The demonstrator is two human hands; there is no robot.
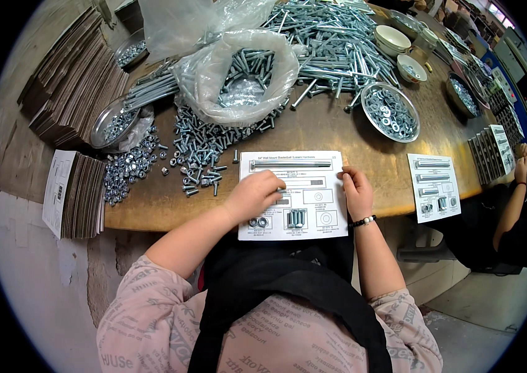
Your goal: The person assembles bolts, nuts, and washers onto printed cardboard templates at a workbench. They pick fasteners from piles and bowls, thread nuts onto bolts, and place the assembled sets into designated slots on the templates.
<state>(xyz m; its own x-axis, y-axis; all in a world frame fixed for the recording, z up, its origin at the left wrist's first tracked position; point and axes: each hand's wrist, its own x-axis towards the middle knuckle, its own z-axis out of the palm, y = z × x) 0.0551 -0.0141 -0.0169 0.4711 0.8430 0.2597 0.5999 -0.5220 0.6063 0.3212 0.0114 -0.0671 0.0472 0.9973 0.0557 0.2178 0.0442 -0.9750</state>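
Note:
A white printed hardware card [333, 231] lies at the table's front edge before me. One long bolt [291, 165] rests across its top, two nuts [258, 222] sit at its lower left, and several short bolts [296, 217] stand side by side at its lower middle. My left hand [254, 198] is over the card's left half, its fingertips pinched together; what they hold, if anything, is too small to make out. My right hand [358, 191] has its fingers curled at the card's right edge, gripping it.
Loose nuts [130, 168], short bolts [204, 146], an open plastic bag [238, 93] of bolts and a long-bolt heap [331, 43] lie beyond. A washer bowl [390, 112] stands right. Cardboard stacks [74, 81] line the left. Another card [433, 186] and a person's hand [524, 154] are at right.

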